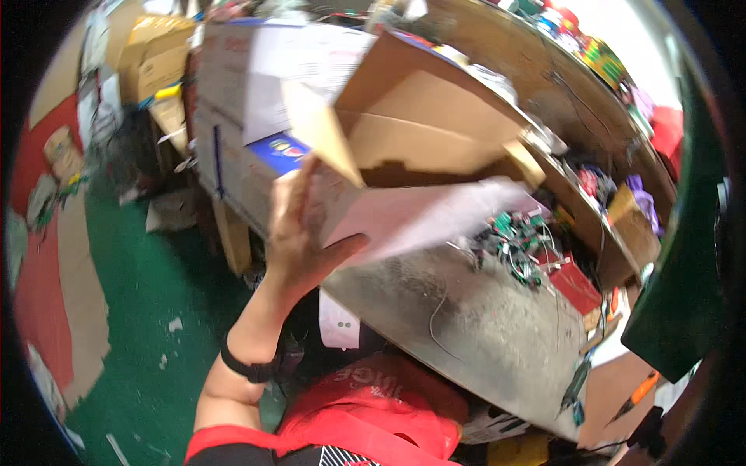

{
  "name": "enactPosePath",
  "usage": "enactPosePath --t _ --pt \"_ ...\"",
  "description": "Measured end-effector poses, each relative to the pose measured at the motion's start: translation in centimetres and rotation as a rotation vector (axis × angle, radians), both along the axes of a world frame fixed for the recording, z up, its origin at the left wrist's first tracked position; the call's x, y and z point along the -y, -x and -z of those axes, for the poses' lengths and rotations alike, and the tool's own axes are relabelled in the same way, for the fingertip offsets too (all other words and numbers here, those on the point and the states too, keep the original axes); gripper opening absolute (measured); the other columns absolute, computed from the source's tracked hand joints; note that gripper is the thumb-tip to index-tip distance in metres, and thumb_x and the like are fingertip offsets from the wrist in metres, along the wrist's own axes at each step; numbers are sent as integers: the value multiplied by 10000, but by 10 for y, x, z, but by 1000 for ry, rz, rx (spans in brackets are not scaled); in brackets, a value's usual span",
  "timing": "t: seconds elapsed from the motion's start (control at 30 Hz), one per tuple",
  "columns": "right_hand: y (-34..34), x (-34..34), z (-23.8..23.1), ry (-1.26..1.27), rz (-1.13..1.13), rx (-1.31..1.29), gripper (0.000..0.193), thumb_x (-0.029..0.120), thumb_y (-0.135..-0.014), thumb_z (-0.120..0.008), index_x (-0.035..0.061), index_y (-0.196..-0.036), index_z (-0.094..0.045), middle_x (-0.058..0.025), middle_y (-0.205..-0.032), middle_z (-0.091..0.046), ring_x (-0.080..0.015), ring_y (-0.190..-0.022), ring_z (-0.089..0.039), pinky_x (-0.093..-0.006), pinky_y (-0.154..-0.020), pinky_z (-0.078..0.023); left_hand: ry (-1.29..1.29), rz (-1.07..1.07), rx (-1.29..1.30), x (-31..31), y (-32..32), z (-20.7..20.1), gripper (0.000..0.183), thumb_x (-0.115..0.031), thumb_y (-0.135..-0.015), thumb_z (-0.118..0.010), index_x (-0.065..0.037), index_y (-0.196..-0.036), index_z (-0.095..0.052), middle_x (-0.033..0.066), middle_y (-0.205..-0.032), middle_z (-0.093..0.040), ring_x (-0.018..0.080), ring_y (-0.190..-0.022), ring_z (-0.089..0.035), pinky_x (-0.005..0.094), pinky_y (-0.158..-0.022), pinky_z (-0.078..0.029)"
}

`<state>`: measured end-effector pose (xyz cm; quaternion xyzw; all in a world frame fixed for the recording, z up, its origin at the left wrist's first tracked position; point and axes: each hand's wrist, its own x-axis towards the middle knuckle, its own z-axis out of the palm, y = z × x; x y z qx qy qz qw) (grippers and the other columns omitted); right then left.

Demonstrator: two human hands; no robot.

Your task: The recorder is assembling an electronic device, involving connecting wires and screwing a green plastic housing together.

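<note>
At the far left of the frame, a green floor [148, 311] runs between red mats [39, 303] and a strip of flat brown cardboard [81, 295]. In the upper left, closed brown cartons [155, 58] sit stacked, one with a yellow strip at its lower edge.

Right of them, a large white-and-brown carton [233, 85] stands on its side, carrying a pale rectangular label across its upper face. Below it, a blue rectangular package [281, 149] shows at the carton's lower corner.

At centre left, the left hand [299, 237] comes up from the lower edge, a black band [247, 366] round the wrist. Its thumb and fingers are clamped on the lower left corner of an open cardboard box [420, 132], which is tipped in the air above the near edge of the grey worktable [466, 326]. The box's brown flaps stand open toward the upper centre, and its pale underside faces the camera, blurred.

At lower centre, a red garment [373, 412] fills the frame's bottom edge.

Right of centre, a tangle of green and red electronic parts and wires [517, 241] lies on the table, with a red flat box [575, 283] just beside it. Along the upper right, a curved wooden shelf [575, 93] holds bright coloured packages, too small to tell. The right hand is not in the picture.
</note>
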<state>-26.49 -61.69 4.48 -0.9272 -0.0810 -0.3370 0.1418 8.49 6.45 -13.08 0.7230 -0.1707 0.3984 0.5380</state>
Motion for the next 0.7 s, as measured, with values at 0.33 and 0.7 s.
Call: enactPosePath --t 0.33,0.7 --pt "-94 -252 44 447 93 89 877 240 -520 -793 -1 -1323 -538 -207 -1174 -584 -368 -1072 -572 -470 -919 -445 -297 -561 24 51 -36 64 964 -326 -775 -767 -23 -1510 -222 258 -1514 -270 438 -1399 -258 515 -1133 -238" --pt "-143 -226 197 478 72 51 627 380 -704 -706 298 -1316 -596 -95 -1285 -547 -270 -1141 -559 -438 -993 -392 -337 -329 359 109 41 24 618 -40 -887 -607 36 -1435 -332 200 -1480 -366 345 -1351 -386 498 -1097 -339"
